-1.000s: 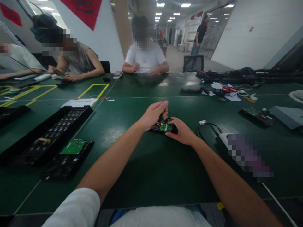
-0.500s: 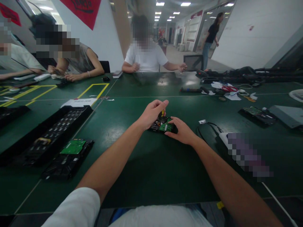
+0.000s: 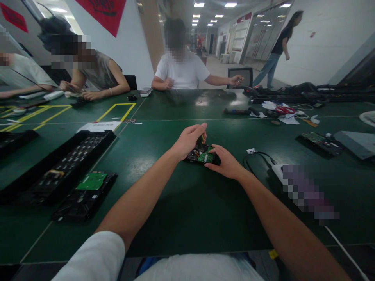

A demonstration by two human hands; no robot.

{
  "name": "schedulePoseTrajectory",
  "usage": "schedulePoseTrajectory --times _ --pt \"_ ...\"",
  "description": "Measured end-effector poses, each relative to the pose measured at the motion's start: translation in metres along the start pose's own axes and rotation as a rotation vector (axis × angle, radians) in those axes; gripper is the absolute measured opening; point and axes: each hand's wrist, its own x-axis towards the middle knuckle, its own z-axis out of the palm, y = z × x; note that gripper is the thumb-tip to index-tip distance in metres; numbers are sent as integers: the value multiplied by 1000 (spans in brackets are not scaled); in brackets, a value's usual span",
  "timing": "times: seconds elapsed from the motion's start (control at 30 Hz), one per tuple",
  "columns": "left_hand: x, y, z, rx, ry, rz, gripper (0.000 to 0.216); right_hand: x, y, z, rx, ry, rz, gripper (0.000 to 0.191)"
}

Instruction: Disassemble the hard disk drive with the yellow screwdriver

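Note:
In the middle of the green table lies a small black hard drive (image 3: 206, 157) with a green circuit board facing up. My left hand (image 3: 189, 140) is closed above its left end, fingers wrapped round a screwdriver (image 3: 202, 139) with a black and yellow handle. Most of that tool is hidden by the fingers, and its tip cannot be made out. My right hand (image 3: 225, 163) grips the drive's right end, thumb on the near side and fingers on the far side and top.
To the left, another drive with a green board (image 3: 91, 181) lies beside a long black tray (image 3: 17, 181). A white power bank-like block (image 3: 279, 171) with cables sits at right. Another board unit (image 3: 318, 142) and a grey box (image 3: 356, 142) lie farther right. Co-workers sit opposite.
My hands stay almost in place at the drive, the left one turned very slightly. Across the table, a seated person's hand moved right. A walking person in the background moved right.

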Motion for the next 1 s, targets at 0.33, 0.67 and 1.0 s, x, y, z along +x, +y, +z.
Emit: schedulePoseTrajectory --times 0.33,0.67,1.0 --pt "0 2 0 11 -28 -11 47 0 2 1 -9 13 -32 51" --pt "-3 3 2 35 -20 0 50 0 0 0 9 13 -10 51" --pt "-1 2 2 -14 -67 -8 49 0 2 1 -8 3 -14 52"
